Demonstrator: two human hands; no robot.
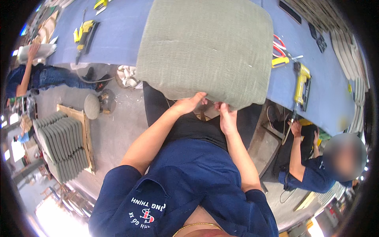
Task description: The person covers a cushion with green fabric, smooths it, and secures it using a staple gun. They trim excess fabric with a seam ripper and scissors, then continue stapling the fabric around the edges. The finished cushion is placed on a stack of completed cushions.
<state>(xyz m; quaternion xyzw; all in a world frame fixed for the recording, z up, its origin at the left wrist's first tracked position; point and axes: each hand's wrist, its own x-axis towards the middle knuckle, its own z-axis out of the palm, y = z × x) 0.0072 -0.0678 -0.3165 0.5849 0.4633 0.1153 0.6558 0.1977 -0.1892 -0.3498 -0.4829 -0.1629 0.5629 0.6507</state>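
Note:
A large grey-green fabric-covered seat cushion (205, 47) lies on the blue-topped table and juts over its front edge toward me. My left hand (191, 104) pinches the fabric at the cushion's near edge, thumb on top and the other fingers partly hidden beneath. Close beside it, my right hand (228, 117) is closed on the same edge, its thumb pointing up and its fingertips curled against the cloth. The underside of the cushion is out of sight.
A yellow staple gun (302, 85) lies right of the cushion, beside red-handled scissors (279, 46) and a yellow-handled tool (280, 62). Another yellow staple gun (83, 36) is at the left. Grey cushions (63, 142) are stacked on the floor. A co-worker (312, 170) sits at right.

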